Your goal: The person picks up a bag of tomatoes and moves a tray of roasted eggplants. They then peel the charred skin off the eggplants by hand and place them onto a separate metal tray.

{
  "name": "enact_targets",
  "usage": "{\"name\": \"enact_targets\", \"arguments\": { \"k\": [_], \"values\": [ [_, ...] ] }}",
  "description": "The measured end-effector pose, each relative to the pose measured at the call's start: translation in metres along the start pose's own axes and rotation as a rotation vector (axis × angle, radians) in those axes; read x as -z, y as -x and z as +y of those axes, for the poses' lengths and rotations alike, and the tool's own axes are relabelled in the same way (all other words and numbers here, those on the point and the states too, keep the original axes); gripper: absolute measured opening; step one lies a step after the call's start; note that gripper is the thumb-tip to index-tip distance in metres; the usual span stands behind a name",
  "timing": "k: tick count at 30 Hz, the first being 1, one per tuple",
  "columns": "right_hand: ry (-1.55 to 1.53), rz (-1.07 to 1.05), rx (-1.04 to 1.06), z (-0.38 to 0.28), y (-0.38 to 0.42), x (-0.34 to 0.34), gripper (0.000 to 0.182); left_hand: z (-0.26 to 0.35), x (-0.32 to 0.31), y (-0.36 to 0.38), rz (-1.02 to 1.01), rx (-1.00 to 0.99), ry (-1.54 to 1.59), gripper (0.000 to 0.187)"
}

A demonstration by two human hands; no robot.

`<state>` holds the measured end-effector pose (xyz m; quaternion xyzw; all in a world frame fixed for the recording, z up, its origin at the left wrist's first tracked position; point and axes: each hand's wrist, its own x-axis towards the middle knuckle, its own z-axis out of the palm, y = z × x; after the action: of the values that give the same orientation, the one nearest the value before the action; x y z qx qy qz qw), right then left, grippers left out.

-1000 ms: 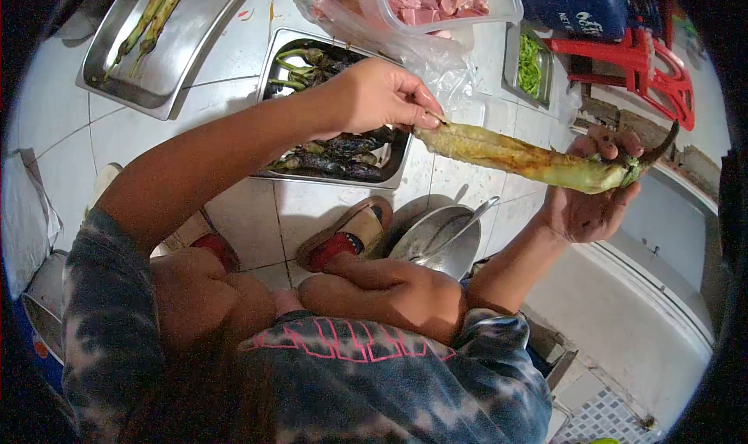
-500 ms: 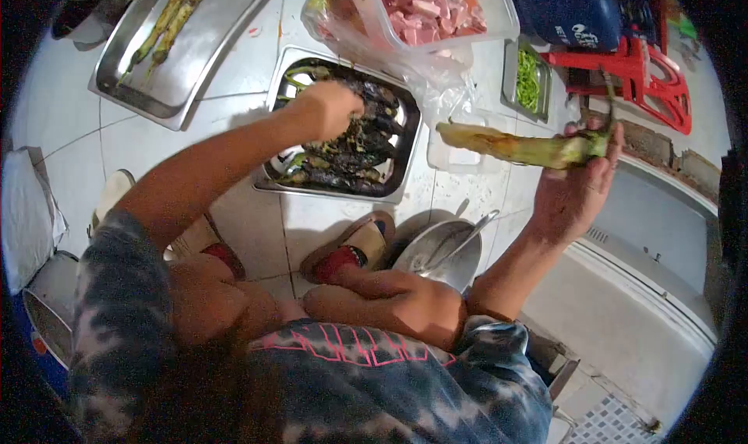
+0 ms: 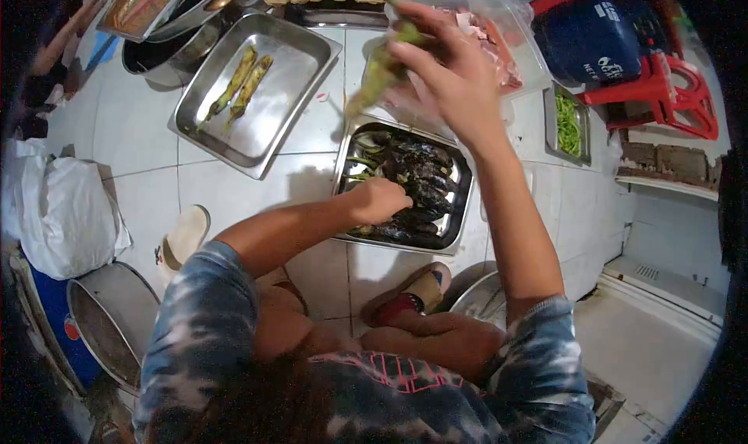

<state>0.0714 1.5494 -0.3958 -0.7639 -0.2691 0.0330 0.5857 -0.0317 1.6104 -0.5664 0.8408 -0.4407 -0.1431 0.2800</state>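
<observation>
A peeled, greenish eggplant (image 3: 378,74) hangs by its stem end from my right hand (image 3: 452,62), blurred by motion, above the gap between two metal trays. My left hand (image 3: 382,201) is closed low over the dark charred eggplants (image 3: 421,179) in the deep metal tray (image 3: 460,237); what its fingers hold, if anything, is hidden. Two peeled eggplants (image 3: 245,85) lie side by side in the wider metal tray (image 3: 292,54) at the upper left.
A plastic tub (image 3: 534,62) of pink meat cubes stands behind my right hand. Chopped green vegetables fill a small tray (image 3: 584,144) at the right, near a red plastic stool (image 3: 662,93). A metal bowl (image 3: 479,300) is by my foot; a white bag (image 3: 74,210) sits left.
My right hand has carried the peeled eggplant leftward and up, from the right side to between the trays. My left hand is now lower over the charred eggplants. The view has shifted left.
</observation>
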Motion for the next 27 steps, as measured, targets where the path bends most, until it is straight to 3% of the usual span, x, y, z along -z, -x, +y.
{"name": "enact_targets", "arguments": {
  "k": [1,4,5,9,11,13,16,17,18,19,20,22,23,24,25,27],
  "values": [
    [0.044,0.007,0.075,0.015,-0.012,-0.013,0.027,0.004,0.006,-0.001,-0.128,0.036,-0.03,0.026],
    [0.194,0.006,0.291,0.049,-0.049,-0.051,0.017,0.001,-0.002,0.0,-0.076,-0.018,-0.089,0.017],
    [0.269,0.045,0.359,0.058,-0.057,-0.062,0.016,0.0,-0.001,0.0,-0.127,0.053,0.022,0.023],
    [0.313,0.061,0.387,0.087,-0.07,-0.113,0.016,-0.009,-0.02,-0.004,0.498,-0.013,0.099,0.03],
    [0.386,-0.091,0.313,0.096,-0.063,-0.149,0.015,-0.007,-0.02,-0.005,0.646,-0.016,0.322,0.033],
    [0.385,-0.349,0.186,0.094,-0.039,-0.178,0.014,-0.007,0.006,-0.004,0.001,0.101,0.06,0.024],
    [0.282,-0.572,0.068,0.063,-0.004,-0.178,0.017,-0.052,-0.063,0.032,0.26,-0.022,0.737,0.015],
    [0.277,-0.6,0.057,0.062,0.002,-0.172,0.017,-0.048,-0.056,0.037,0.224,0.11,1.014,0.015],
    [0.27,-0.535,0.058,0.068,0.009,-0.165,0.017,-0.044,-0.052,0.038,0.267,0.169,0.996,0.016],
    [0.076,-0.41,0.073,0.082,0.019,-0.155,0.017,-0.039,-0.047,0.039,0.308,0.228,0.98,0.017],
    [-0.021,-0.245,0.199,0.096,0.032,-0.138,0.014,-0.036,-0.041,0.038,0.421,0.212,0.661,0.019],
    [-0.013,-0.177,-0.053,0.094,0.057,-0.091,0.014,-0.035,-0.026,0.032,0.34,0.211,0.308,0.017],
    [0.069,-0.152,-0.109,0.098,0.073,-0.068,0.014,-0.035,-0.017,0.029,0.159,0.223,0.28,0.013],
    [0.369,-0.242,-0.318,0.094,0.086,-0.046,0.015,-0.036,-0.014,0.024,-0.026,0.227,0.249,0.009],
    [0.348,-0.196,-0.382,0.101,0.109,-0.028,0.016,-0.039,-0.02,0.022,0.095,0.125,0.302,0.008],
    [0.459,-0.216,-0.583,0.092,0.146,0.001,0.018,-0.036,-0.022,0.018,0.143,0.052,0.186,0.007]
  ]
}}
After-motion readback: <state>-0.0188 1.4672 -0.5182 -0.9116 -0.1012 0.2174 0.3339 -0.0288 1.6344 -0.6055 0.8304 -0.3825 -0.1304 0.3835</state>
